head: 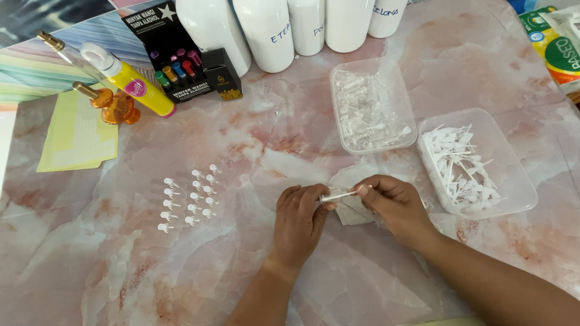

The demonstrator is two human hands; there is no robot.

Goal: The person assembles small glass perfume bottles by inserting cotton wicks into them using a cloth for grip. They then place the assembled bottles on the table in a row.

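Both hands met over a small white cloth (350, 208) lying on the pink marbled table (254, 139). The left hand (299, 220) was curled, its thumb and fingertips pinching one end of a slim clear vial (338, 195); the right hand (396, 205) pinched the other end between thumb and forefinger, the remaining fingers tucked in. The vial lay nearly level between them, just above the cloth.

To my eye the fitting would go best with the vial kept level and steady in the left hand, the right pressing or turning straight along its axis, and both staying low over the cloth so any dropped piece would not roll off.

Beyond the cloth stood a clear plastic tub of transparent vials (370, 108); to the right of the cloth, a second tub of white dip tubes (468, 163). Left of the cloth, small white caps (188, 199) stood in neat rows.

Farther back from the cloth, a row of tall white bottles (284, 27) carried blue handwritten labels. Left of them leaned a black display box (166, 51) with coloured roll-on bottles pictured and white lettering, a small black carton (222, 72) with gold print beside it. A yellow spray bottle (130, 81) with a pink round sticker and an amber glass bottle (112, 104) lay farther left, near a pale yellow sheet (75, 136). A green-and-white packet (559, 45) showed at the far right corner.
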